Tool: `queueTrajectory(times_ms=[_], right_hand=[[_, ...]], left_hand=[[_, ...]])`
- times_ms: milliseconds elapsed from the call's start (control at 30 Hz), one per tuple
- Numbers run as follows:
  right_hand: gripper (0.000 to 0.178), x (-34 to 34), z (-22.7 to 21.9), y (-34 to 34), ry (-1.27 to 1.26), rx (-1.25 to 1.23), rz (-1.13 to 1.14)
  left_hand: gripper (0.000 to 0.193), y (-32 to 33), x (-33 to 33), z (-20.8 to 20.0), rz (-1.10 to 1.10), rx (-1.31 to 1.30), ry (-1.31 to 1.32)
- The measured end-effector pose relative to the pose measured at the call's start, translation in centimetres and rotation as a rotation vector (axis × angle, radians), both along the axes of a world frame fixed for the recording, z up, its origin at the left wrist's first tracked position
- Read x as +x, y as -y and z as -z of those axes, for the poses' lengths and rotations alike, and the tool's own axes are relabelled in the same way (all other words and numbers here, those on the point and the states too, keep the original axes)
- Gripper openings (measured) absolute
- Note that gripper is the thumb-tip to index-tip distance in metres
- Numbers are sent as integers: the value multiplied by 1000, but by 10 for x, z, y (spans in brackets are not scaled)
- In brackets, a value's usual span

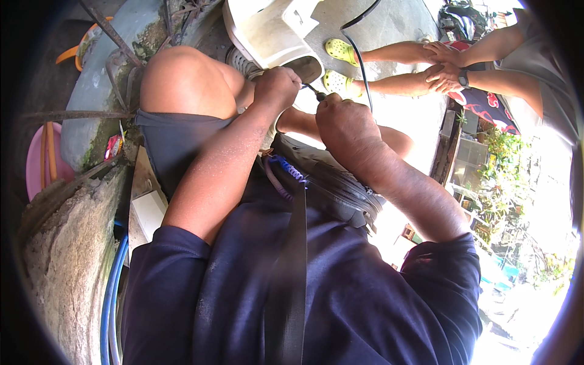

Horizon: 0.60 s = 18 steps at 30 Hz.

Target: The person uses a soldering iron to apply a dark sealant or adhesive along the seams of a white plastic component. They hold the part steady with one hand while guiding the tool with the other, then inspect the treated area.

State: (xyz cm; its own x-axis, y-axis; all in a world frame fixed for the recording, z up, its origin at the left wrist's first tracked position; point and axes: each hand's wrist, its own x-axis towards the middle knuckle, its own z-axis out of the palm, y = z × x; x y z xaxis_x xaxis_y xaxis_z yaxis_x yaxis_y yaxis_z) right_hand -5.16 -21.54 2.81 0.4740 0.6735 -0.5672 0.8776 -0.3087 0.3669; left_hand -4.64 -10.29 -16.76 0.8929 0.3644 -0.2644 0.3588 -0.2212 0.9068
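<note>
My left hand (pixel 278 89) is closed in front of the hollow end of a white plastic piece (pixel 267 45). A short, thin black piece (pixel 315 92) with a thicker dark end runs between my two hands. My left fingers pinch its far end. My right hand (pixel 348 126) is wrapped in a fist at the thicker end; its grip hides the rest. A black cable (pixel 363 67) hangs down from the top and passes behind my right hand. Whether it joins the piece I hold is hidden.
Another person in yellow-green clogs (pixel 340 52) sits at the right, hands (pixel 447 68) clasped. A pink basin (pixel 38 161), rusty metal bars (pixel 79 114) and a rough stone block (pixel 73 255) are at the left. A dark waist bag (pixel 334 182) lies on my lap.
</note>
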Motion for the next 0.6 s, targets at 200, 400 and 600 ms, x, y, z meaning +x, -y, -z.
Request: queueTrajectory(times_ms=[200, 400, 600], right_hand=[[23, -7, 0, -1, -6, -22, 43], [23, -8, 2, -1, -14, -4, 72], [19, -9, 3, 1, -9, -12, 69]], left_hand=[[17, -1, 1, -1, 13, -2, -34], [16, 1, 1, 1, 1, 16, -34], [14, 1, 0, 1, -29, 51, 2]])
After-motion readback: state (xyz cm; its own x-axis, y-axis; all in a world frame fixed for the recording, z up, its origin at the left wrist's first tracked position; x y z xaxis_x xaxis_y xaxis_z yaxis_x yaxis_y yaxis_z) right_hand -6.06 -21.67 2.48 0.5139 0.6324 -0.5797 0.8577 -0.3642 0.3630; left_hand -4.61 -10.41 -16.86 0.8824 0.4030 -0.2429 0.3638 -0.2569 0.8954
